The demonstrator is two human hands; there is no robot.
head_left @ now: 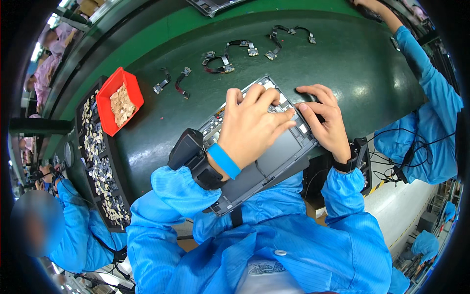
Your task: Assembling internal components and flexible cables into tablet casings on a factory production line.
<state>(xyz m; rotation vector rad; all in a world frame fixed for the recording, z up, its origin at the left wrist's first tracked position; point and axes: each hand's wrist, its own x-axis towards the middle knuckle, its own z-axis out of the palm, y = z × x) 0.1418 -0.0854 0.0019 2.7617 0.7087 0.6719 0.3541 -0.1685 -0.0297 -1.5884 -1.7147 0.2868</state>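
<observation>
An opened flat grey device casing (pixel 279 152), like a tablet or laptop shell with its inner parts bare, lies tilted at the table's near edge in front of me. Over its upper part rests my left hand (pixel 254 127), fingers bent and their tips pressed together near the right side of the casing; what they pinch, if anything, is hidden. Beside the casing's right edge, my right hand (pixel 328 120) is curled, its thumb reaching to the rim. Something dark shows between that thumb and the fingers, too covered to name.
Ribbon cables with connectors (pixel 227 68) lie across the green table (pixel 352 59). At left stand a red bin (pixel 102 110) of small tan pieces and a black compartment tray (pixel 111 161) of small parts. Co-workers in blue sit at both sides; one arm (pixel 421 59) reaches in at right.
</observation>
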